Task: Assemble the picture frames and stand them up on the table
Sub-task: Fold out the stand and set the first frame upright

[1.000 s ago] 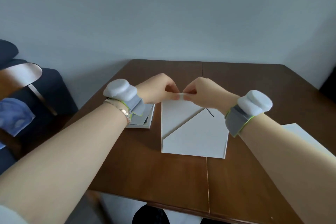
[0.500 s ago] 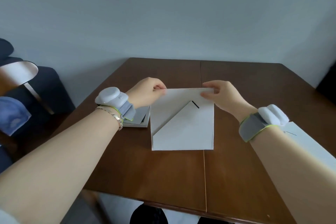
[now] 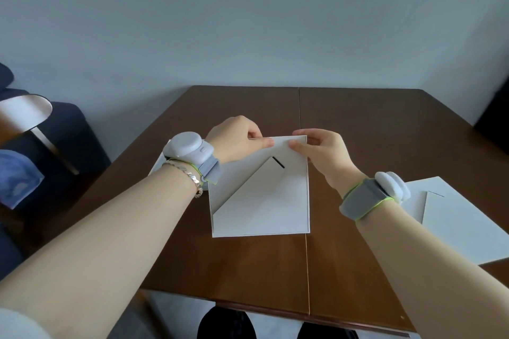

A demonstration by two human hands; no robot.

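Far left, off the surface [image 3: 248,270]: a chair back [image 3: 26,111] and dark seating, with blue cloth [image 3: 19,176] lower down. Partly hidden behind the left wrist, a further white piece [image 3: 157,165] lying flat near the left edge; too covered to tell what kind.

Left hand [image 3: 237,137] closed in a pinch on the far edge of the white frame back [image 3: 264,201], thumb on top, other fingers curled behind the edge. Grey wrist device [image 3: 190,151] and a chain bracelet [image 3: 190,179] on that arm.

Centre of the surface: frame back flat or nearly so, near edge resting down, far edge gripped by both hands. Diagonal stand flap [image 3: 256,198] cut into it, with a short dark slot [image 3: 278,162] near its tip. Flap apparently not yet folded out.

Right hand [image 3: 322,157] likewise closed on the far edge, thumb pressed on top just beside the left thumb, fingers behind.

Near right: second frame back [image 3: 462,217], flat, partly under the right forearm, untouched.

Risks from here, as judgement: thin board likely to crease or tear if pried too hard at one spot, both thumbs being so close together. Near edge free to skid on the smooth wood if the far edge gets lifted without support. Right forearm close enough to drag the second frame back off the near right edge.
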